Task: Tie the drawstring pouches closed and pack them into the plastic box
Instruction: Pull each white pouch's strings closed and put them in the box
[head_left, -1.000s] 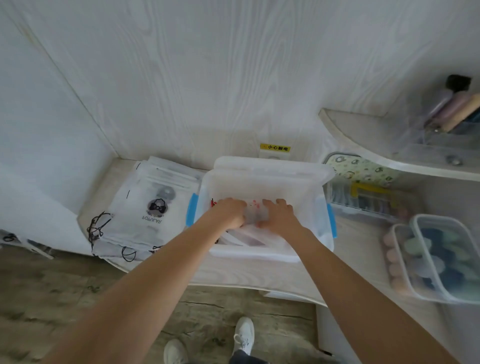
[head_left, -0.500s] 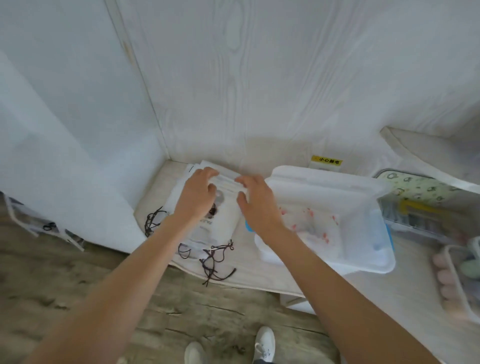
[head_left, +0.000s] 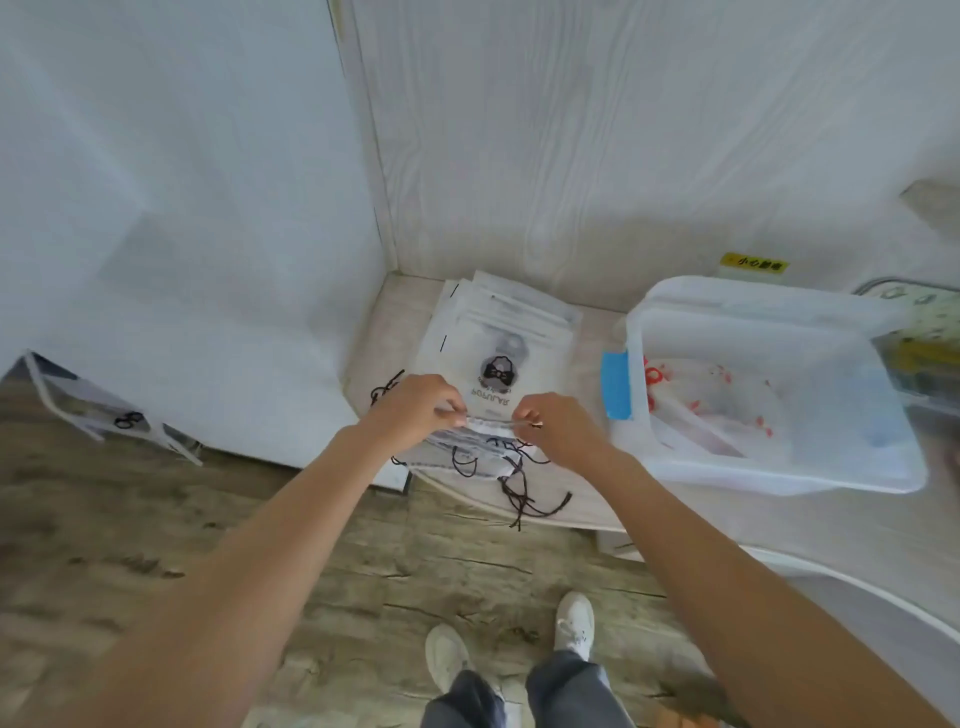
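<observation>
Pinching the top pouch (head_left: 491, 384) by its near edge, apparently: left hand (head_left: 415, 408), right hand (head_left: 558, 423), beside the plastic box (head_left: 769, 475).

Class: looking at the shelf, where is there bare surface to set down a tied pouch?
A bare strip lies between the pouch stack and the plastic box. The stack's near edge is crowded: both hands and loose drawstrings.

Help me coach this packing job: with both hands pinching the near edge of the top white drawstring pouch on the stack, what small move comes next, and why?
Probably lift the top white drawstring pouch off the stack: the left hand and right hand pinch its near edge, and its dark cords hang untied.
</observation>
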